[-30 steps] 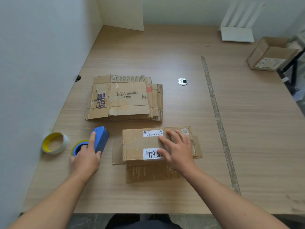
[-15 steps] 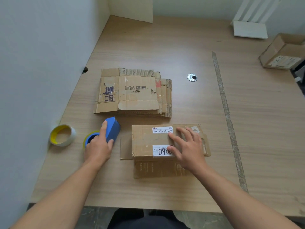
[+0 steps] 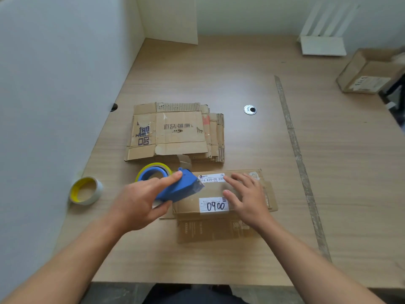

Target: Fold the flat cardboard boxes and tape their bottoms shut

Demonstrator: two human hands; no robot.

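While the right hand [image 3: 245,198] lies flat on the box [image 3: 192,200], fingers spread and pressing it down, the left hand [image 3: 140,200] grips the blue tape dispenser [image 3: 179,187], index finger along the top and thumb under. The dispenser's nose is over the box's left end. Hands are apart, one thing each. The box sits near-centre on the table [image 3: 219,260], labelled face up, with one flap splayed toward the near edge. Can't tell if the dispenser is touching cardboard.

Risks, my read:
- The seam is hidden under the hand and labels. If the flaps aren't butted, the tape bridges a gap and the bottom springs open.
- The right hand sits in the tape's likely path. If it lifts too early, the flaps pop up.
- It's a one-handed pull on a light box. Tape drag could slide or rotate it unless the press holds.
- What looks like the tape's free end [image 3: 185,161] curls up at the dispenser's far side. If it folds on itself, the start won't stick.
- Starting right at the left edge leaves no wrap onto the side wall, so the seal would be weak.

The stack of flat boxes [image 3: 175,132] lies just beyond, a spare tape roll [image 3: 85,190] sits left by the wall, and an open box [image 3: 370,73] is at far right.
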